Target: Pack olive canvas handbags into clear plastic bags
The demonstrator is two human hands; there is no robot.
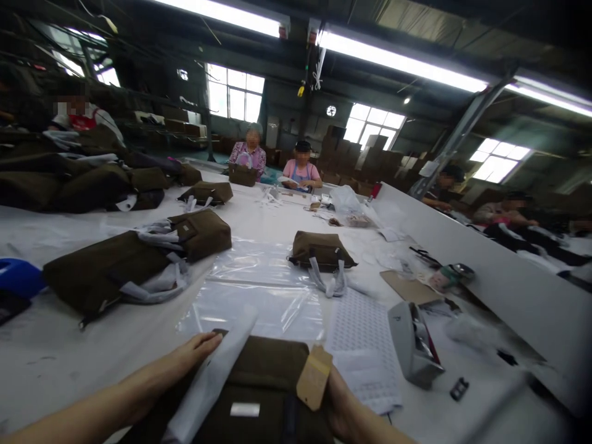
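Observation:
A dark olive handbag (263, 367) is right in front of me at the table's near edge, held between both hands. My left hand (197, 351) grips its upper left corner, fingers together along the edge. On the other side, my right hand (340, 404) is closed around the right edge, its fingers partly hidden behind a tan hang tag (314, 377). A white-wrapped handle (217, 370) slants across the bag's left part. The front carries a small silver plate (245, 409). Just beyond lies a clear plastic bag (259, 302), flat on the table.
Other olive handbags lie to the left (111, 265) and ahead (321, 250). Right of me are printed sheets (363, 345), a grey dispenser (411, 345) and a cardboard piece (409, 287). A white partition (462, 271) borders the table. Several people work farther off.

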